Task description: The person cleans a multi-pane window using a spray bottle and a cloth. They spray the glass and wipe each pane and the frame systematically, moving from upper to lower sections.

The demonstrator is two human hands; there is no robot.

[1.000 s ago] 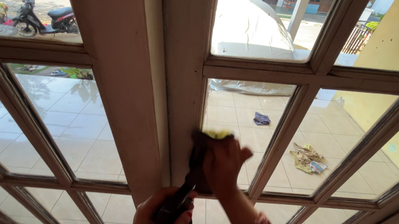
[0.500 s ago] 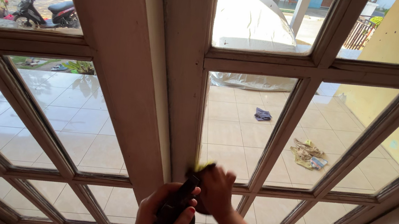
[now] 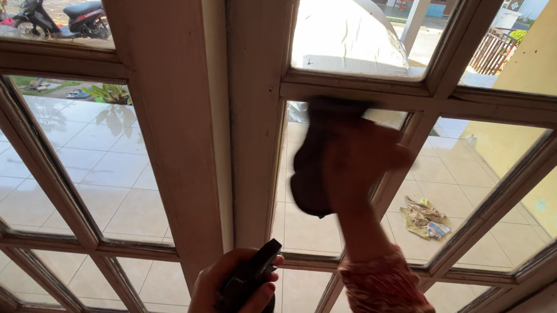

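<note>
At the window's middle pane, right hand [image 3: 354, 165] presses a dark cloth [image 3: 311, 174] flat against the glass [image 3: 305, 229], fingers closed over it, just under the upper crossbar [image 3: 369, 93]. Left hand [image 3: 223, 304] is wrapped around a black spray bottle [image 3: 246, 286], held low by the wooden mullion [image 3: 252, 139]. Judgement: wiping of this pane is under way, upper part covered; lower part and neighbouring panes look untouched.

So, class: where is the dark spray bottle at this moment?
In the head view, the spray bottle sits low at centre, gripped in the left hand, just below the wide wooden post and left of the right arm's patterned sleeve.
</note>
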